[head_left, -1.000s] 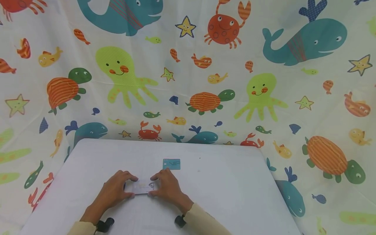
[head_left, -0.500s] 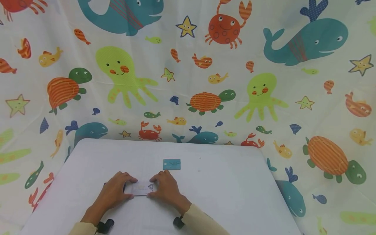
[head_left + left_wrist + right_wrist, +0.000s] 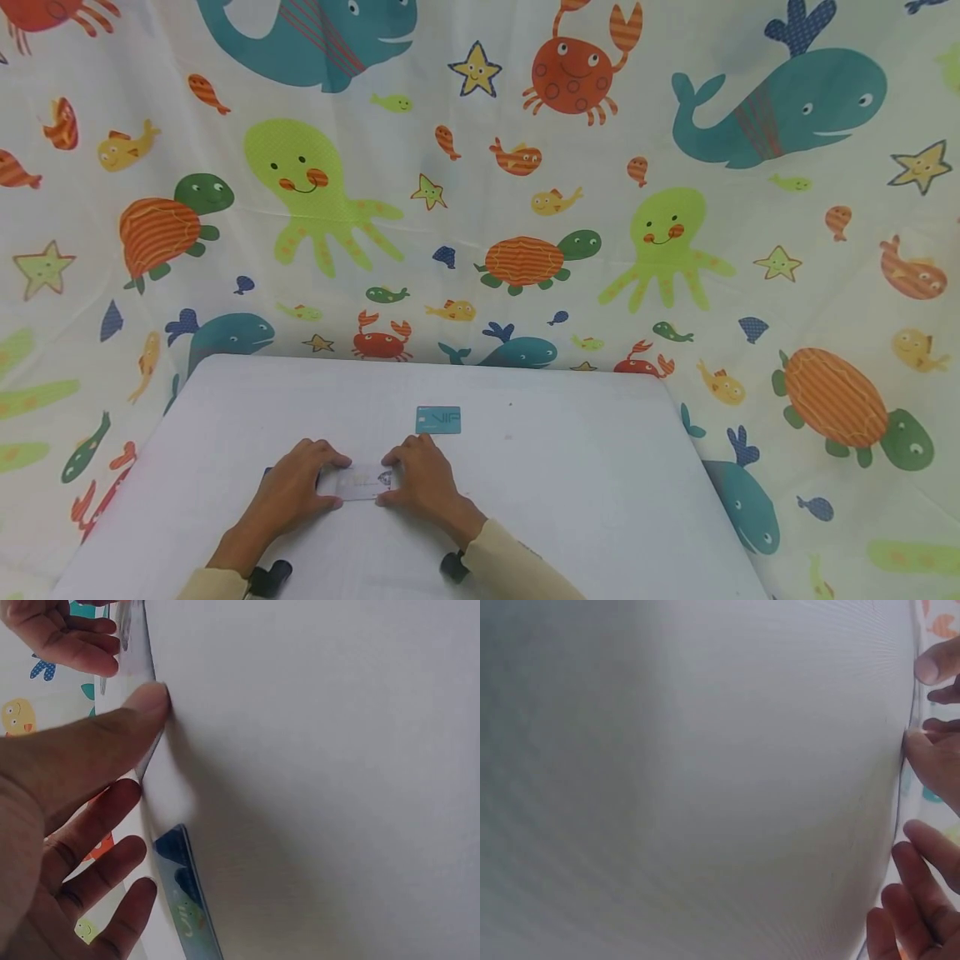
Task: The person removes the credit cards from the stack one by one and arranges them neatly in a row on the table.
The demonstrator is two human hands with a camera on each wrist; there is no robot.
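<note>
A pale, whitish card (image 3: 363, 483) with a small dark emblem near its right end lies on the white table (image 3: 585, 483). My left hand (image 3: 291, 485) pinches its left end between thumb and forefinger. At the opposite end, my right hand (image 3: 429, 482) grips it in the same manner, thumb on the near edge and a finger on the far edge. A blue patterned card (image 3: 186, 896) lies below the left hand's fingers in the left wrist view. From the head, that hand covers most of it. Just beyond the right fingertips lies a teal card (image 3: 438, 420) marked VIP.
Behind the table hangs a white curtain (image 3: 465, 217) printed with sea animals. The far table edge (image 3: 420, 362) runs along its foot. Black wrist cameras (image 3: 270, 577) sit at both sleeves.
Both hands and the pale card have shifted very slightly toward me and to the left, then stayed almost still. The teal card keeps its place.
</note>
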